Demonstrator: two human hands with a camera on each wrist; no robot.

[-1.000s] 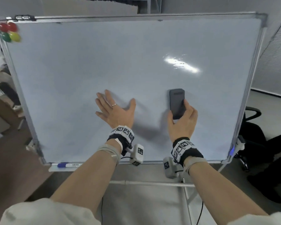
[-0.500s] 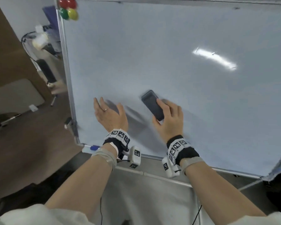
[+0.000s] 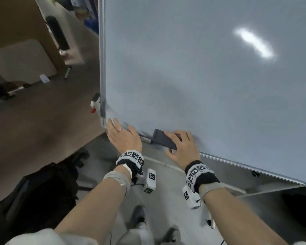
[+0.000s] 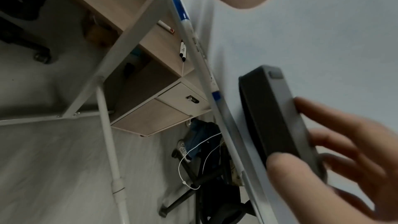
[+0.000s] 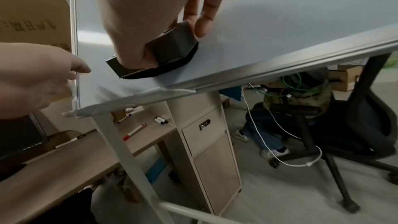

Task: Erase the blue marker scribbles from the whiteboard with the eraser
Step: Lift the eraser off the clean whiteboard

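While the left hand point(image 3: 123, 137) lies flat with straight fingers against the lower left corner of the whiteboard point(image 3: 193, 71), its grip is wide and holds nothing; a ring shows on one finger. Just right of it, near the board's bottom edge, the eraser point(image 3: 163, 142) sits pressed to the surface, its dark felt face against the board in the right wrist view. Right hand point(image 3: 181, 147) has it in a narrow grip, thumb on the lower side, fingers curled over the top and far side. Faint smudges show on the board between the two hands; no clear blue scribbles can be made out elsewhere on it. A blue-capped marker point(image 4: 180, 8) lies in the tray along the bottom edge. Behind the board stands a wooden worktop point(image 5: 53, 168) with markers point(image 5: 134, 131) on it, and farther right a black chair point(image 5: 355, 125)
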